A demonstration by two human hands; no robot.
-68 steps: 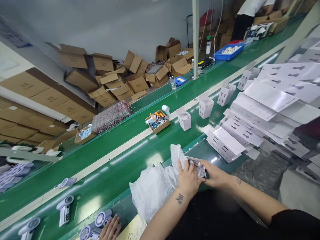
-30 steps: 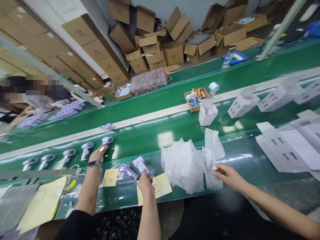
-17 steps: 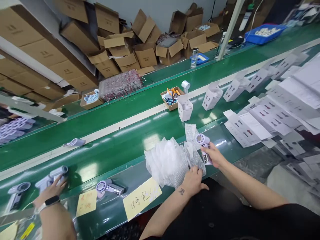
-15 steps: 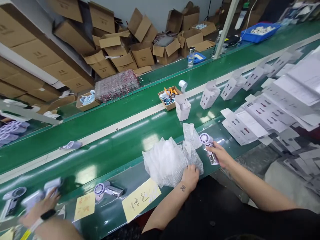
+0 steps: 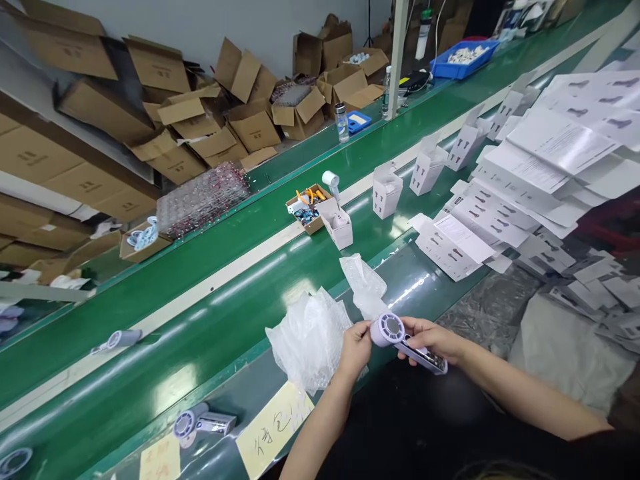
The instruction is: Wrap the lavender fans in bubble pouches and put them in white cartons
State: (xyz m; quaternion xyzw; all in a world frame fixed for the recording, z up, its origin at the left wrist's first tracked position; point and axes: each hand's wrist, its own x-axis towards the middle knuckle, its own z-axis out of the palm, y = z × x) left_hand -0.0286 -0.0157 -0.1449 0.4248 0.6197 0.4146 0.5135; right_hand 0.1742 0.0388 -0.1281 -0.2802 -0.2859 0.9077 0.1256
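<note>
A pale purple handheld fan [image 5: 423, 358] lies tilted in my right hand [image 5: 430, 340], whose fingers are wrapped round its handle. Its round head [image 5: 388, 329] faces up. My left hand [image 5: 356, 347] is closed in a pinch right beside the fan head; what its fingertips hold, if anything, is hidden. Just behind the fan is a loose clear bubble-wrap bag [image 5: 366, 283]. To the left of my left hand, a stack of bubble-wrap bags [image 5: 307, 340] rests on the bench edge.
Another fan [image 5: 215, 423] and a yellow handwritten note [image 5: 270, 430] lie at left. Open white boxes [image 5: 387, 193] stand along the green conveyor [image 5: 240, 280], near a small carton of tools [image 5: 310, 208]. Flat printed box sheets [image 5: 530, 173] are piled right.
My right hand has brought the fan left and turned it. My left hand has come off the bag stack to the fan head. The co-worker's hand at left is out of view.
</note>
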